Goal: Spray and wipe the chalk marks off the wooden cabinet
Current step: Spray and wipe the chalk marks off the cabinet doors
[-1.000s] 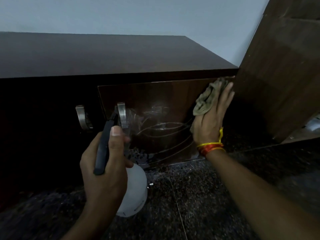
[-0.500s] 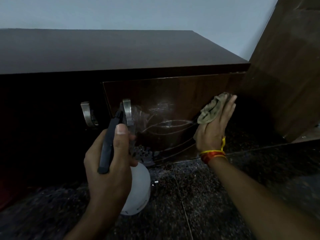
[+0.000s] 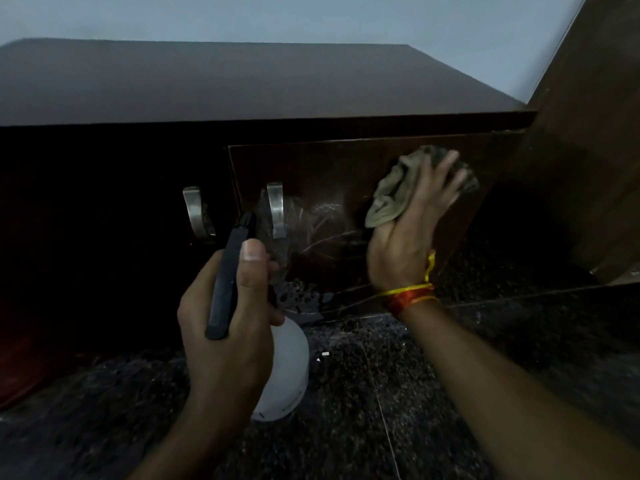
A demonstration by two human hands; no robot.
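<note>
A low dark wooden cabinet [image 3: 242,84] fills the upper view. Its right door [image 3: 329,168] carries pale curved chalk marks [image 3: 329,237] beside a metal handle [image 3: 276,209]. My right hand [image 3: 408,237] presses a crumpled olive cloth [image 3: 398,192] flat against the door, to the right of the marks. My left hand [image 3: 228,327] grips a spray bottle [image 3: 287,368] with a white body and a black head, its nozzle pointing at the door near the handle.
A second metal handle [image 3: 194,213] sits on the darker left door. A tall brown wooden panel [image 3: 588,150] rises on the right, close to the door's edge. The floor [image 3: 381,393] is dark speckled stone.
My right hand with the cloth slid down the door from its upper right corner, then moved up and slightly left. The spray bottle hand has stayed about where it was.
</note>
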